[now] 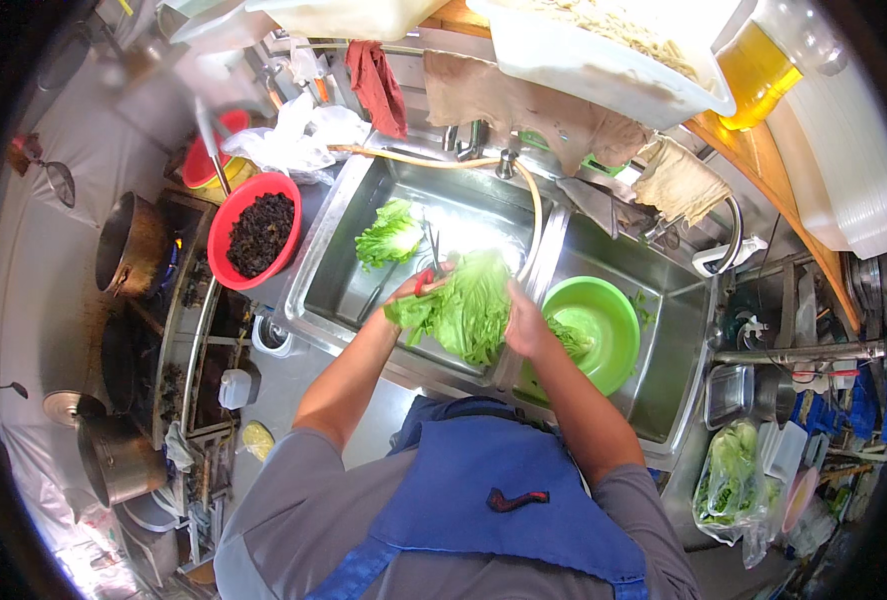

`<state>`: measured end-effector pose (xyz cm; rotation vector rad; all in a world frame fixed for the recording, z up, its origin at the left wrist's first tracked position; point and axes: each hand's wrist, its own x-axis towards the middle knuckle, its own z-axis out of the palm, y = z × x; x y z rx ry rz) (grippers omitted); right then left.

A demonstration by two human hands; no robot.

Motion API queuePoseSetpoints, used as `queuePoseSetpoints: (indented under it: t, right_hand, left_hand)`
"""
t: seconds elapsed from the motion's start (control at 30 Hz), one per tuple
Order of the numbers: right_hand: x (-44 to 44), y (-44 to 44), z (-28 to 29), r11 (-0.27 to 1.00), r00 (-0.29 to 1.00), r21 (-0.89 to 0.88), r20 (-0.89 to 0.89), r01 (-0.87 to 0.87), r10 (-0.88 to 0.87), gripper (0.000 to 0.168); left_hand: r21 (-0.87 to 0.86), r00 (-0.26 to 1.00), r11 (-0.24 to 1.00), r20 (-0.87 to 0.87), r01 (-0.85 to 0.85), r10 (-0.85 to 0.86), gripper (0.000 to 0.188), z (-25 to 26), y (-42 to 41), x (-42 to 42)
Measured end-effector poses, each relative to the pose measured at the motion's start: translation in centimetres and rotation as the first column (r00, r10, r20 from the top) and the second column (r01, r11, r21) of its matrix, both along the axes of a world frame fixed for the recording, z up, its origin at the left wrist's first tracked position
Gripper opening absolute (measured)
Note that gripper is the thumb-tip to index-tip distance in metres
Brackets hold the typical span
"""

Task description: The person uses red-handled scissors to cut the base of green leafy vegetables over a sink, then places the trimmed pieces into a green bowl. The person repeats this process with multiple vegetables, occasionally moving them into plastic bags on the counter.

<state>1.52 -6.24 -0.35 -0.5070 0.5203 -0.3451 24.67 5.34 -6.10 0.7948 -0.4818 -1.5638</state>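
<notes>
A leafy head of lettuce [472, 306] is held up over the left basin of a steel double sink [323, 270]. My right hand [524, 324] grips its right side. At its left edge, my left hand [418, 288] is closed around red-handled scissors [425, 279], whose blades point away from me. Leaves partly cover the fingers of that hand, so whether it also grips lettuce is unclear. A second lettuce piece [392, 234] rests in the left basin, beyond the scissors. Inside the right basin stands a bright green bowl [614, 330] with some lettuce [569, 337] in it.
A red bowl of dark food [218, 247] stands left of the sink. A beige hose [537, 217] curves over the left basin. Pots [132, 244] and a lit burner [178, 244] are farther left. Bagged greens [730, 480] lie at right. A white tub [608, 82] sits on the shelf above.
</notes>
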Motion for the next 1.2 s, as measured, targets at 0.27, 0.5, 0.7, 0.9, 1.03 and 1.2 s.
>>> queuePoseSetpoints:
  t: [0.27,0.5,0.7,0.9,1.03,1.2]
  right_hand:
    - [-1.5,-1.2,1.1,0.963,0.976,-0.212,-0.173,-0.167,0.131,0.085]
    - [-0.8,-0.7,2.1,0.966,0.966,-0.252,-0.257,-0.062,-0.005,0.088]
    - [0.2,-1.4,3.2,0.806,0.945,-0.585,-0.306,-0.090,-0.116,0.081]
    - [1.2,-1.5,2.2,0.570,0.942,-0.803,-0.304,-0.175,-0.139,0.075]
    - [1.2,-1.8,1.8,0.536,0.937,-0.820,-0.320,-0.199,-0.143,0.072]
    - [0.7,-2.1,3.4,0.577,0.939,-0.782,-0.337,-0.236,-0.073,0.071]
  left_hand:
    - [0.196,0.990,0.979,-0.122,-0.051,0.076,0.039,-1.8,-0.3,-0.5]
    - [0.031,0.984,0.989,0.115,-0.142,0.138,0.060,-2.4,-0.1,-0.7]
    - [0.192,0.803,0.872,0.514,-0.450,0.301,0.065,-1.3,-0.1,1.2]
    - [-0.021,0.855,0.970,0.467,-0.242,0.224,0.069,5.6,-1.8,-1.1]
    - [-0.003,0.855,0.967,0.466,-0.255,0.227,0.068,5.4,-1.2,-0.6]
    - [0.029,0.862,0.973,0.472,-0.227,0.187,0.066,6.2,-0.8,-0.4]
